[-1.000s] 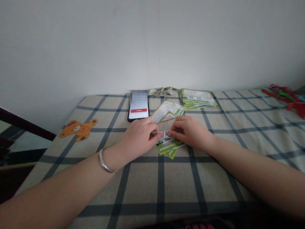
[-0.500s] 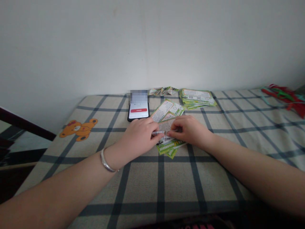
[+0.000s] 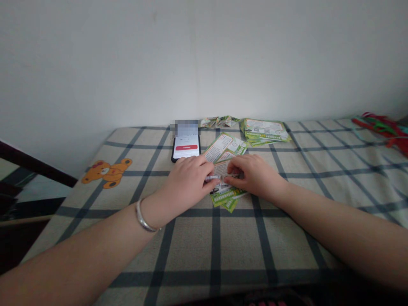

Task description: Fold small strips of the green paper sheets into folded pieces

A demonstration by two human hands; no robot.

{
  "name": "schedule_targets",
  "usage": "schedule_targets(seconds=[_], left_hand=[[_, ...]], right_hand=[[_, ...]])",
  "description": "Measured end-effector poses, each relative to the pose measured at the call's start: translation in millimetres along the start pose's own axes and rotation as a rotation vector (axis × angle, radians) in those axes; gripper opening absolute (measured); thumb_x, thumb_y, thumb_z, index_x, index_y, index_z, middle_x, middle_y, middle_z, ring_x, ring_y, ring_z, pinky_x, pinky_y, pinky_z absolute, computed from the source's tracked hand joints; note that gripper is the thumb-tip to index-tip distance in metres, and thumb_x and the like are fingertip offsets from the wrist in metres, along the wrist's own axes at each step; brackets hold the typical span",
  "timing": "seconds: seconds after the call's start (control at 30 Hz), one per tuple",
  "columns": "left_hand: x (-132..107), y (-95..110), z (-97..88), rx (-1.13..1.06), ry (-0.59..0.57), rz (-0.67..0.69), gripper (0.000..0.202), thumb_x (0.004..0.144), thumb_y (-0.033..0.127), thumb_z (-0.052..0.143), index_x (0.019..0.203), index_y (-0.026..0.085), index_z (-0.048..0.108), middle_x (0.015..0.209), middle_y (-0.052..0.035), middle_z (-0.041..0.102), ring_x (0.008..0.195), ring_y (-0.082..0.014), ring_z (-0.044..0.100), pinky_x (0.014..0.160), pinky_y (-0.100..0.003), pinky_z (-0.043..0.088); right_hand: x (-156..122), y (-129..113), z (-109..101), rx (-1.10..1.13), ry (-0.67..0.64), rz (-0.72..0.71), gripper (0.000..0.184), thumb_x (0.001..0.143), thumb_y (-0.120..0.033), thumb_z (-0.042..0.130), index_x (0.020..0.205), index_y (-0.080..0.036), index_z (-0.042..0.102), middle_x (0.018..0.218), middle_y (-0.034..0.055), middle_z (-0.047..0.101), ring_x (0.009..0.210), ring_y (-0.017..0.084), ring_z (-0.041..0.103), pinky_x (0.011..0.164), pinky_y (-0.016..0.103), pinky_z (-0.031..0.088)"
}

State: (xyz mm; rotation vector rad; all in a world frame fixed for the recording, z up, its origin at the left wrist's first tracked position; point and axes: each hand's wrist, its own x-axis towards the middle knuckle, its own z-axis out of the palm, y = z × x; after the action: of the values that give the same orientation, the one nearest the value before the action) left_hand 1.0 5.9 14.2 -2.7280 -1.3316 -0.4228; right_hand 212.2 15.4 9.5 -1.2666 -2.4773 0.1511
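Observation:
My left hand (image 3: 186, 180) and my right hand (image 3: 253, 174) meet over a green and white paper leaflet (image 3: 223, 193) that lies on a checked cloth (image 3: 197, 238). Both hands pinch a folded edge of the leaflet between their fingertips, fingers curled. A silver bangle (image 3: 142, 216) sits on my left wrist. More leaflets of the same kind (image 3: 225, 146) lie spread just beyond my fingers.
A phone (image 3: 185, 146) with a lit screen lies behind my left hand. A stack of leaflets (image 3: 264, 129) and some folded ones (image 3: 218, 121) rest by the white wall. Red and green strips (image 3: 382, 129) lie at far right. A bear print (image 3: 106, 172) marks the cloth's left side.
Hardly anything differs; my fingertips shifted slightly along the folded edge of the leaflet, and the view moved a little.

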Motion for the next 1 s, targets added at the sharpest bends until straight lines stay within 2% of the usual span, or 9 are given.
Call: schedule_targets(seconds=[0.1,0.2,0.3,0.43,0.5,0.63,0.77,0.83,1.0], left_hand=[[0,1,2.2,-0.018,0.059,0.058,0.016,0.084,0.033,0.066,0.089,0.018,0.06,0.094,-0.004,0.058,0.09,-0.0218,0.055,0.078,-0.036,0.043],[0,3,1.3,0.016,0.097,0.141,0.005,0.087,0.024,0.062,0.087,0.019,0.062,0.097,-0.0043,0.059,0.09,-0.0213,0.054,0.08,-0.037,0.041],[-2,2,-1.4,0.041,0.127,0.211,0.005,0.088,0.019,0.059,0.086,0.02,0.064,0.1,-0.0035,0.062,0.092,-0.0219,0.054,0.082,-0.039,0.041],[-4,-2,-2.6,0.047,0.124,0.309,0.004,0.087,0.019,0.06,0.088,0.02,0.064,0.1,-0.0012,0.065,0.097,-0.0226,0.054,0.086,-0.04,0.041],[-4,-5,-2.1,0.067,0.113,0.349,0.006,0.089,0.02,0.059,0.089,0.02,0.064,0.096,-0.0006,0.067,0.097,-0.0223,0.054,0.086,-0.04,0.042],[-4,-8,-1.9,0.097,0.065,0.42,0.01,0.092,0.022,0.055,0.092,0.021,0.065,0.095,0.0001,0.068,0.096,-0.0215,0.053,0.085,-0.038,0.043],[-4,-5,-4.7,0.134,0.017,0.469,0.011,0.093,0.021,0.054,0.095,0.021,0.065,0.099,-0.0016,0.066,0.098,-0.0214,0.053,0.087,-0.038,0.043],[-3,-4,-6.0,0.147,0.019,0.496,0.012,0.094,0.021,0.054,0.095,0.02,0.065,0.098,-0.0024,0.065,0.096,-0.0213,0.054,0.085,-0.038,0.044],[-2,-6,-7.1,0.175,0.046,0.508,0.01,0.092,0.021,0.056,0.089,0.02,0.066,0.089,-0.0015,0.064,0.085,-0.0198,0.055,0.076,-0.036,0.045]], right_hand=[[-3,1,-1,0.011,0.028,-0.044,0.016,0.082,-0.034,0.067,0.083,-0.019,0.061,0.075,0.0006,0.061,0.07,0.015,0.052,0.065,0.027,0.033],[-6,3,-2,-0.001,0.064,-0.084,0.013,0.082,-0.032,0.067,0.082,-0.02,0.062,0.079,0.0016,0.063,0.076,0.017,0.054,0.07,0.029,0.036],[-7,2,-4,0.0,0.084,-0.14,0.008,0.085,-0.029,0.064,0.085,-0.02,0.066,0.087,0.0032,0.065,0.084,0.019,0.055,0.077,0.031,0.037],[-8,-1,-8,-0.05,0.041,-0.324,0.014,0.088,-0.018,0.057,0.089,-0.022,0.07,0.089,0.0024,0.067,0.085,0.019,0.053,0.077,0.032,0.037],[-8,-4,-9,-0.093,0.022,-0.372,0.017,0.088,-0.016,0.055,0.09,-0.023,0.07,0.086,0.0021,0.067,0.083,0.019,0.052,0.075,0.033,0.036],[-8,-9,-10,-0.152,0.007,-0.418,0.019,0.088,-0.014,0.053,0.091,-0.023,0.07,0.087,0.0021,0.067,0.083,0.02,0.051,0.072,0.033,0.035],[-6,-16,-10,-0.246,-0.022,-0.466,0.015,0.087,-0.013,0.055,0.079,-0.019,0.066,0.083,0.0027,0.066,0.078,0.019,0.05,0.069,0.034,0.035],[-5,-17,-10,-0.281,-0.035,-0.483,0.014,0.087,-0.015,0.057,0.075,-0.018,0.064,0.083,0.0028,0.065,0.077,0.019,0.049,0.068,0.034,0.035],[-5,-15,-11,-0.254,-0.055,-0.476,0.014,0.087,-0.013,0.055,0.08,-0.018,0.066,0.08,0.0028,0.063,0.075,0.018,0.049,0.069,0.033,0.037]])
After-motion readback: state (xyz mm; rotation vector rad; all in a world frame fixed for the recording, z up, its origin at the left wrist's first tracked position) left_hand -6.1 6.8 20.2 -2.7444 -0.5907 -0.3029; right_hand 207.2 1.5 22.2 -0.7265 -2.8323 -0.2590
